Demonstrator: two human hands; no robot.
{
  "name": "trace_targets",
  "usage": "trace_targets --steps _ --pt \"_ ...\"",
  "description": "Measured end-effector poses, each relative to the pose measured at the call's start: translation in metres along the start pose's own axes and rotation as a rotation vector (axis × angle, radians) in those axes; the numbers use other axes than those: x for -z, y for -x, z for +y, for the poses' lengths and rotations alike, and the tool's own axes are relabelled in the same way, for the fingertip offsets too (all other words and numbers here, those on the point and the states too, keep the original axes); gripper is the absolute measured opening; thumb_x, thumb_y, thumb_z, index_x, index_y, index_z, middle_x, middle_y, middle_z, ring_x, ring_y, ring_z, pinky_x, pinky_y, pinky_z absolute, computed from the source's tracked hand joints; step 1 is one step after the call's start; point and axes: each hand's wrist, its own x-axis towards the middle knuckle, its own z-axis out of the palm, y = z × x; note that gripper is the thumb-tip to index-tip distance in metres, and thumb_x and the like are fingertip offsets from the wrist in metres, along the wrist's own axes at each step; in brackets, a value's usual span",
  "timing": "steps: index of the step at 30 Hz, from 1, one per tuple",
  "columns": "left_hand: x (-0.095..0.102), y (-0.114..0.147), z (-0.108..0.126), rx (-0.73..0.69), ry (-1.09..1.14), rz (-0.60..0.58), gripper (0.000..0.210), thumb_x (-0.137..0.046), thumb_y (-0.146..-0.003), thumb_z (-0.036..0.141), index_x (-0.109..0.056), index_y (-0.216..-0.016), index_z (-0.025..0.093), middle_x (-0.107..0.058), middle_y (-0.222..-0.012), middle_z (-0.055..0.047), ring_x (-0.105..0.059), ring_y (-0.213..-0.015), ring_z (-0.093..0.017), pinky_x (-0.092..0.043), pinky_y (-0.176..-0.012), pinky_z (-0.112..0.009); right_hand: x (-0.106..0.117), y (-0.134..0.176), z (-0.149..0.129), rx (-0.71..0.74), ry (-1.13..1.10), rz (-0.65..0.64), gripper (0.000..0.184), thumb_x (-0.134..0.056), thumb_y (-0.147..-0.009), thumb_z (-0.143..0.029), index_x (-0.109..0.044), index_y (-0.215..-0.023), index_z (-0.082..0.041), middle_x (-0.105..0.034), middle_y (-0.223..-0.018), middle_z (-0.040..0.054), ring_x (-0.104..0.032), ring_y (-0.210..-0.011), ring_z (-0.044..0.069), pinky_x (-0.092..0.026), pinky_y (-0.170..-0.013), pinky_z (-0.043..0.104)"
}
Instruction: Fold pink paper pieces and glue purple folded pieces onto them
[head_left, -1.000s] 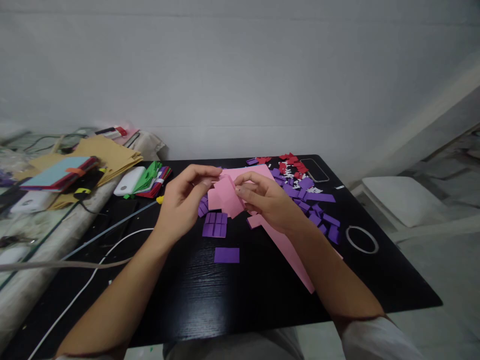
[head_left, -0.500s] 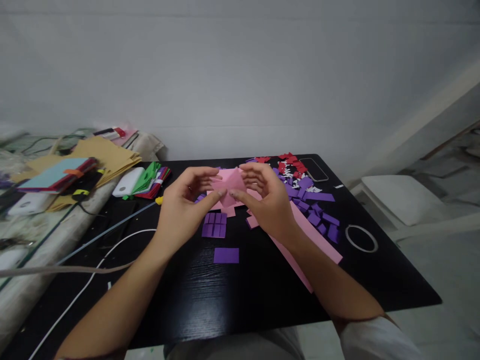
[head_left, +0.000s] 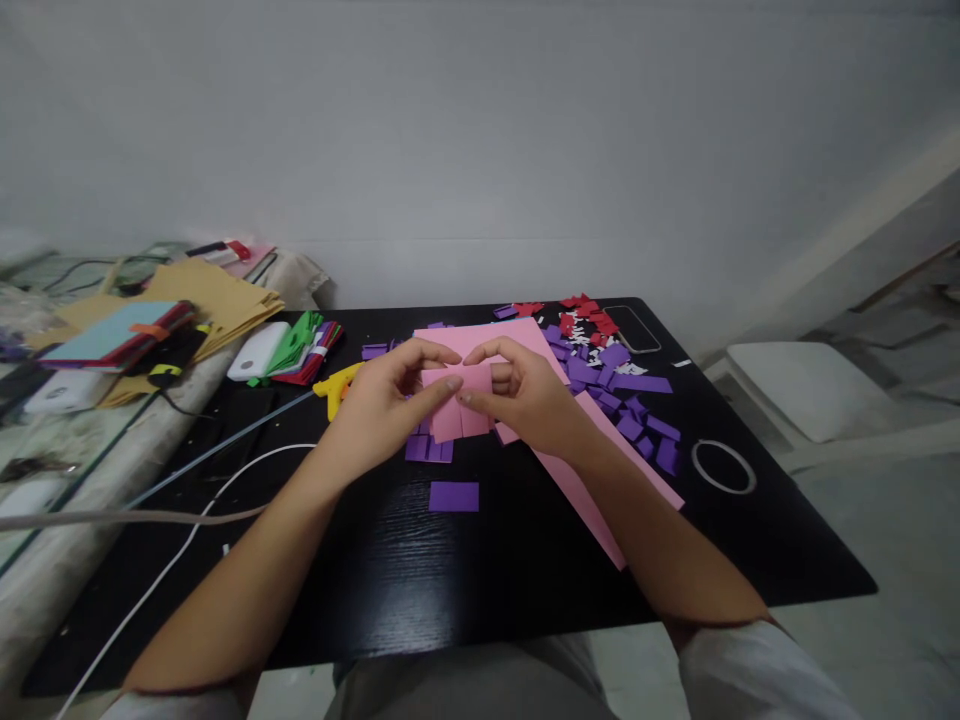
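Head view: a white case (head_left: 75,388), far left, bears a round mark, too small to read. The pink paper (head_left: 463,420) sits between left grip (head_left: 381,408) and right grip (head_left: 537,402), both pinching it, thumbs on its near face. Purple card (head_left: 454,497) nearer, on bench (head_left: 390,570).

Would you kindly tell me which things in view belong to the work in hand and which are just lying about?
Work in hand:
pink paper piece, held by the left hand and right hand
likely the pink strips and purple rectangle

Apparently just lying about:
tan paper stack
green paper bundle
white stool
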Motion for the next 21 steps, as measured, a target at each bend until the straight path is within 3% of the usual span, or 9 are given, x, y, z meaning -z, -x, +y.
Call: trace_targets --steps 6,11,17,21 --pt "0.002 -0.003 0.005 0.033 0.134 0.053 0.021 -0.081 -0.086 0.039 -0.078 -0.098 0.021 -0.071 -0.08 -0.003 -0.058 -0.062 -0.012 -0.045 -0.055 -0.025 0.001 -0.003 -0.002 -0.004 -0.099 0.026 0.048 -0.091 -0.075 -0.041 -0.063 -0.108 -0.02 -0.076 -0.085 0.0008 -0.071 -0.075 0.015 -0.055 -0.064 0.027" --pt "0.001 -0.003 0.01 0.076 0.291 0.084 0.026 -0.087 -0.08 0.039 -0.078 -0.095 0.019 -0.074 -0.083 -0.004 -0.062 -0.065 -0.012 -0.051 -0.059 -0.025 0.0 -0.002 -0.008 -0.046 -0.173 0.047 0.046 -0.094 -0.071 -0.04 -0.064 -0.1 -0.02 -0.074 -0.075 -0.0022 -0.067 -0.065 0.013 -0.054 -0.061 0.027" --pt "-0.003 -0.002 0.01 0.049 0.274 0.119 0.025 -0.087 -0.08 0.037 -0.077 -0.095 0.019 -0.075 -0.087 -0.004 -0.062 -0.066 -0.012 -0.051 -0.059 -0.025 -0.002 0.0 -0.01 -0.015 -0.144 0.079 0.044 -0.092 -0.072 -0.041 -0.063 -0.097 -0.02 -0.071 -0.074 -0.0027 -0.066 -0.064 0.013 -0.053 -0.058 0.027" --pt "-0.004 0.0 0.011 0.01 0.202 0.154 0.022 -0.086 -0.081 0.034 -0.078 -0.096 0.02 -0.074 -0.085 -0.003 -0.057 -0.062 -0.01 -0.048 -0.055 -0.024 -0.005 0.001 -0.009 0.036 -0.107 0.11 0.042 -0.091 -0.074 -0.041 -0.062 -0.096 -0.02 -0.072 -0.081 -0.0008 -0.07 -0.074 0.016 -0.058 -0.066 0.03"
